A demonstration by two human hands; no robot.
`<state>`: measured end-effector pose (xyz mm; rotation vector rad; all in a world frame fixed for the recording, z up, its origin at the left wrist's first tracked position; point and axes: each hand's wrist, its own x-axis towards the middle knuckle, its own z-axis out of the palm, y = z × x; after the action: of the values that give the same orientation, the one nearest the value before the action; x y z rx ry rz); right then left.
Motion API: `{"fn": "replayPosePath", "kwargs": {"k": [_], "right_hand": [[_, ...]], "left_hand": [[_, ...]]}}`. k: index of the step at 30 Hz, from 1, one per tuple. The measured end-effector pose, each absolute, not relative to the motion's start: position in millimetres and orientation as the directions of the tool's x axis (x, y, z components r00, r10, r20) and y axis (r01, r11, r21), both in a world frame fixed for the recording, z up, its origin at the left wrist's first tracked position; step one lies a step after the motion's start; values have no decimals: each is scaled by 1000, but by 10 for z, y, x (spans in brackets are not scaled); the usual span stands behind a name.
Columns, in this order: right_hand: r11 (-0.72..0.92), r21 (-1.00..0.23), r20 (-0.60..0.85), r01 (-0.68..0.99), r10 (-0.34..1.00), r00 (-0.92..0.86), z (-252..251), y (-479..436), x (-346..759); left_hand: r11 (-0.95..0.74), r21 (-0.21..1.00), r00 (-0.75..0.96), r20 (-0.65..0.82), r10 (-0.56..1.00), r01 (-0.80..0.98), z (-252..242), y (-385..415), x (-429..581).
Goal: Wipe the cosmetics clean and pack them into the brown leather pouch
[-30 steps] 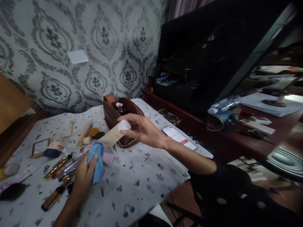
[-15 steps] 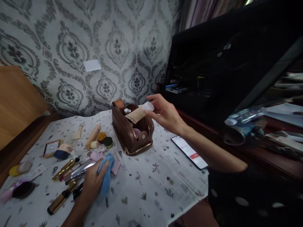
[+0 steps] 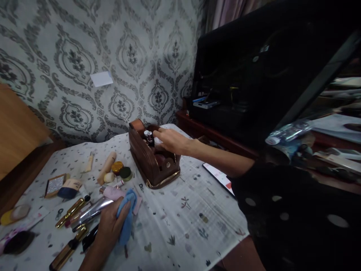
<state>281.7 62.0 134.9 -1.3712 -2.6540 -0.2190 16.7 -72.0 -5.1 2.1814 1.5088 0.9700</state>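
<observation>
My left hand (image 3: pixel 110 222) is closed around a bunched blue cloth (image 3: pixel 126 222) and rests among the make-up on the table. Beside it lie a silver tube (image 3: pixel 94 210) and a pink tube (image 3: pixel 114 192). My right hand (image 3: pixel 172 141) reaches into the open brown cosmetic bag (image 3: pixel 143 165), fingers closed on a cosmetic tube whose white cap (image 3: pixel 157 141) shows below them. The tube's beige body is hidden inside the bag. Small bottles (image 3: pixel 149 136) stand in the bag next to my fingers.
Around the left side lie a gold jar (image 3: pixel 117 167), a dark green jar (image 3: pixel 125 173), a glittery palette (image 3: pixel 55 185), gold lipstick tubes (image 3: pixel 70 212) and a brush (image 3: pixel 19 242). A phone (image 3: pixel 217 177) lies under my right arm. A black screen (image 3: pixel 239 75) stands at the right.
My right hand has moved left and down, lowering the beige tube from above the bag into it. My left hand still grips the cloth in about the same place.
</observation>
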Motion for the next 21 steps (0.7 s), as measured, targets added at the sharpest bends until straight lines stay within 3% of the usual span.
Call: {"fn": "replayPosePath", "kwargs": {"k": [21], "right_hand": [[601, 148, 94, 785, 782, -617, 1437, 740, 2804]], "left_hand": [[-438, 564, 243, 388, 889, 700, -24, -717, 195]]}}
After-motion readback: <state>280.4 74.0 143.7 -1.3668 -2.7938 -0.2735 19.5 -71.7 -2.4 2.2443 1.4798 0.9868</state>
